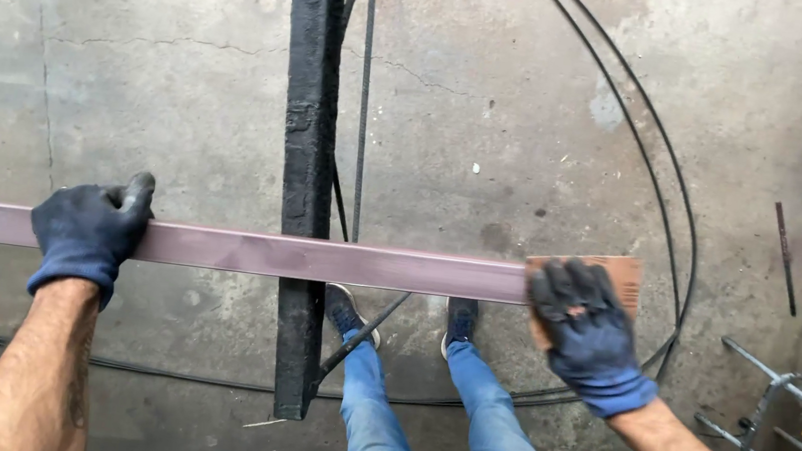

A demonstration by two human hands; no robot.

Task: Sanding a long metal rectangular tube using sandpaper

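Concrete floor [166,78]: left hand [88,232] grips steel bar [317,259], right hand [583,322] presses sandpaper [622,273].

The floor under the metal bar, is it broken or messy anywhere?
Yes. The concrete floor has a thin crack running across it near the top, plus dark stains. Loose black cables curl over it. The metal bar itself lies straight between the gloved left hand and right hand.

Flat metal bar [317,259]: long, narrow, dull purplish-grey, smooth-faced. Lies level, running from the left frame edge to right of centre, crossing over a black upright beam [310,145]. Sandpaper sheet [616,280]: reddish-brown, rectangular, lying flat over the bar's right end, mostly covered, its upper right corner showing.
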